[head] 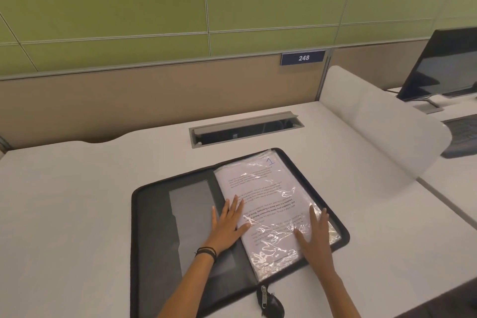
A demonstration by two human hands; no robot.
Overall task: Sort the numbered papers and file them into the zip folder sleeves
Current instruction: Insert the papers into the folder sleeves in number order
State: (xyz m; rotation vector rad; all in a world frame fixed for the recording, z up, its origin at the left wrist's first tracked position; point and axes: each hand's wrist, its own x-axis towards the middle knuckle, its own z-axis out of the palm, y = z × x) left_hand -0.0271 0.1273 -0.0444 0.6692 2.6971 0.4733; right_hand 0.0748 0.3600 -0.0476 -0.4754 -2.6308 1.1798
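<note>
Head view: your left hand [227,224] and right hand [313,235] press flat, fingers [235,202] spread, on the crinkly clear plastic sleeves [265,188]. They're probably light, floppy and slippery, so pinch the edge just past your right fingertips.

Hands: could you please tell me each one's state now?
Left hand: open, flat on folder and sleeve.
Right hand: open, flat on sleeve.

A blue sign [303,57] on the partition [154,100], well beyond the right hand [316,237], reads "248". The paper [263,196] under that hand bears a handwritten "1" at its far corner.
</note>
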